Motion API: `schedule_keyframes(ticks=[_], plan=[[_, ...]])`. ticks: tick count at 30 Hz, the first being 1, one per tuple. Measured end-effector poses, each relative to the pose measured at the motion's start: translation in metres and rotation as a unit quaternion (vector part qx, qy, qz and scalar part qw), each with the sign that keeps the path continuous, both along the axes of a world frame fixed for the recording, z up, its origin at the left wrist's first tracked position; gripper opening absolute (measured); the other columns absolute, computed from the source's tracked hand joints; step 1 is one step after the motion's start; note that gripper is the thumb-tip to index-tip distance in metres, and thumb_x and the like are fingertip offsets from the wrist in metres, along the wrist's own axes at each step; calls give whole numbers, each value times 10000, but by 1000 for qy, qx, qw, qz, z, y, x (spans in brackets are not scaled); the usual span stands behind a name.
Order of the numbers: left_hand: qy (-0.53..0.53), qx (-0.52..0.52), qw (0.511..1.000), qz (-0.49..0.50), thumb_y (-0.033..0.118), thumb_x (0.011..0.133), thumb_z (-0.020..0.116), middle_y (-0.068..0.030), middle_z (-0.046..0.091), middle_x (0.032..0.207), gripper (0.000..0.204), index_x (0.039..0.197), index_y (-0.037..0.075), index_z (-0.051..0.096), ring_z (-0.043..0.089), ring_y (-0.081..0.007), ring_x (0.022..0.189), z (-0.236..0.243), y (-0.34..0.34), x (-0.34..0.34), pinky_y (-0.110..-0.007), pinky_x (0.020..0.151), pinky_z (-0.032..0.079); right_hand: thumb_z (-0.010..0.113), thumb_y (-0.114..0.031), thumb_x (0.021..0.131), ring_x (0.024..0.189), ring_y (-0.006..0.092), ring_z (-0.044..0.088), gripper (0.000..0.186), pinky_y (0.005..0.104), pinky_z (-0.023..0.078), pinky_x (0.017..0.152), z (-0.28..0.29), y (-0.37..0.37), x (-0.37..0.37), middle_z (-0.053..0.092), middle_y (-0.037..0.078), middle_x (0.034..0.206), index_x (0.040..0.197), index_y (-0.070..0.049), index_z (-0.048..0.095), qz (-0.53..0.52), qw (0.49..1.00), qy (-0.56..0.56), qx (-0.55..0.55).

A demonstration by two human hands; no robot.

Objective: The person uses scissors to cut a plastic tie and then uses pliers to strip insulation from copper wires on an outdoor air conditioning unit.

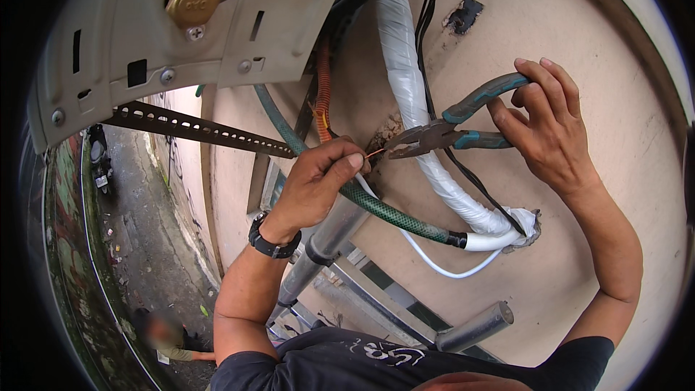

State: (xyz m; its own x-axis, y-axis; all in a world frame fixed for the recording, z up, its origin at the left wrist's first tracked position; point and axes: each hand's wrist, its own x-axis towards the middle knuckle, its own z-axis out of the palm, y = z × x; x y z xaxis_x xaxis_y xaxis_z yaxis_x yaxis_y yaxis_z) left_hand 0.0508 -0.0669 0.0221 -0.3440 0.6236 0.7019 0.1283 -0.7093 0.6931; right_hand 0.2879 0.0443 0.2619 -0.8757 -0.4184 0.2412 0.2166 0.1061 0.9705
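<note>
The pliers are up in front of the wall, jaws parted and pointing left, slightly down; their long axis rises gently rightward to spread handles. The right hand has its grip partly open around those handles. A thin copper wire points right toward the jaw tips, pinched tightly in the left hand's grip. A green hose slants below; a white-wrapped pipe passes behind the pliers.

This is an outdoor spot high against a building's beige outer wall: to the left, far below, runs a narrow alley with a parked motorbike, while a metal casing with a brass valve resembles an outdoor air-conditioning unit.
</note>
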Motion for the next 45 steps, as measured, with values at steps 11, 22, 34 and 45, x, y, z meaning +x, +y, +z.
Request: schedule_keyframes(ticks=[11, 22, 34, 45], plan=[[29, -3, 999, 17, 239, 1084, 585, -43, 676, 919, 282, 1018, -16, 687, 617, -125, 904, 1, -1, -3, -300, 846, 486, 718, -185, 882, 1084, 236, 614, 93, 434, 482, 1009, 9, -4, -1, 539, 48, 914, 887, -144, 635, 8, 998, -57, -8], [169, 192, 911, 323, -16, 898, 758, -116, 647, 865, 105, 954, -7, 670, 629, -217, 735, -11, 14, 11, -313, 619, 483, 829, -414, 863, 686, 230, 590, 375, 397, 471, 658, 34, -12, 7, 564, 12, 677, 885, -56, 719, -243, 774, -219, -542], [91, 171, 933, 302, 43, 957, 733, -133, 650, 895, 92, 984, -28, 681, 621, -220, 751, -15, 15, 20, -316, 658, 486, 827, -303, 859, 841, 211, 601, 290, 393, 489, 700, 29, -23, 23, 619, 65, 850, 939, -50, 709, -198, 849, -117, -475], [102, 102, 970, 194, 152, 1038, 658, -117, 642, 858, 197, 1015, -40, 692, 612, -234, 758, -3, 6, 13, -334, 705, 474, 758, -119, 841, 1317, 328, 572, 297, 525, 465, 1208, -2, -12, 12, 626, 118, 1062, 1128, -68, 700, -30, 990, -26, -133]])
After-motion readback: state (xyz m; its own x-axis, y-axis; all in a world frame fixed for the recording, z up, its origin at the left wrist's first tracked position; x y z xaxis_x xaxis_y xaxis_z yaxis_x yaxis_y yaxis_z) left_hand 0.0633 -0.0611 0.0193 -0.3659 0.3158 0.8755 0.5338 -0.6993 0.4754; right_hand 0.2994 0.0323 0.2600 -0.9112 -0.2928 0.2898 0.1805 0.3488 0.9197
